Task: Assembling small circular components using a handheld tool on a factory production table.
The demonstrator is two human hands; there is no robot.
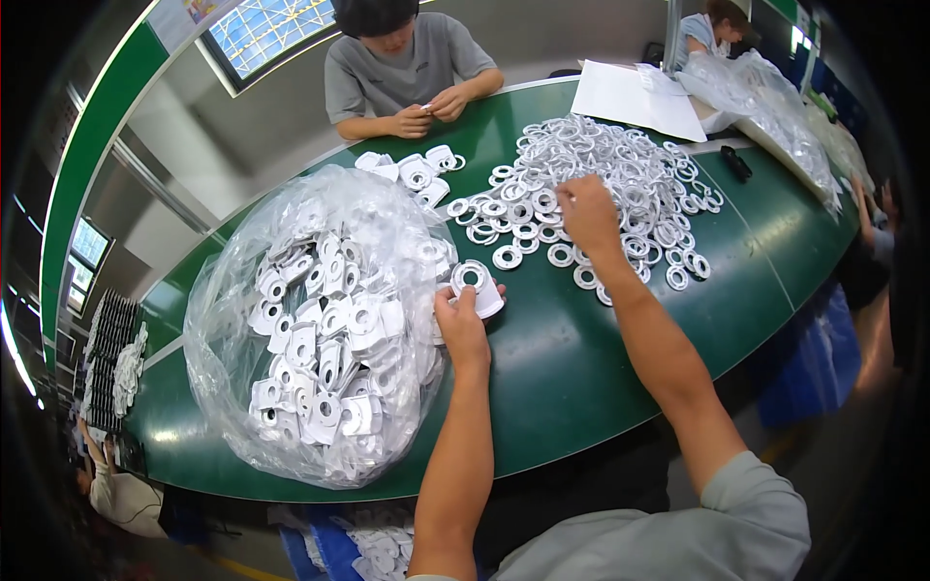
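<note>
My left hand (463, 324) grips a white plastic housing (472, 278), a flat piece with a round hole at one end, just right of a clear plastic bag (218, 320). That open bag bulges with many similar white housings (302, 344). Over on the right, my right hand (589, 218) is at a heap of white rings (620, 155). Its fingers are curled together near the heap's left side; whether a ring is between the fingertips I cannot make out. Loose rings (507, 257) lie spread at the heap's near edge.
A co-worker (412, 77) across the green table (572, 387) holds a small white piece in both hands, behind several white housings (417, 172). White sheets (639, 100), clear plastic film (765, 107) and a small black object (735, 164) lie at the far right. Below stands a blue container (339, 547) of white parts.
</note>
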